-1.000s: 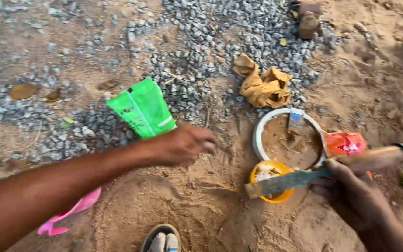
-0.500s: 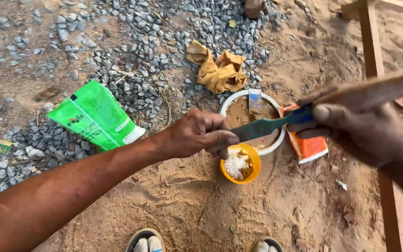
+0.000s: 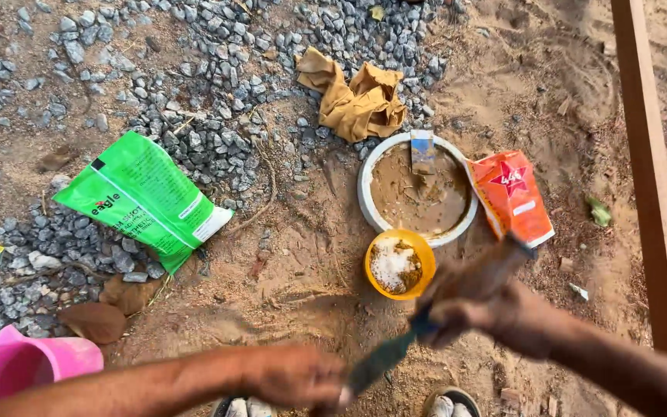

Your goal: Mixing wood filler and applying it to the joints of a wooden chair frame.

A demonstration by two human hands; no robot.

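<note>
On sandy ground edged with grey gravel, a person's right hand point(image 3: 496, 316) grips the wooden handle of a scraper point(image 3: 384, 357), while the left hand point(image 3: 295, 378), fingers curled, now pinches the blade tip; half a second earlier it hovered nearer the white bowl point(image 3: 366, 197) of brown paste. The tool has dropped below the yellow cup point(image 3: 399, 265) of white powder, toward the person's feet. A green bag point(image 3: 140, 197) lies left.
</note>
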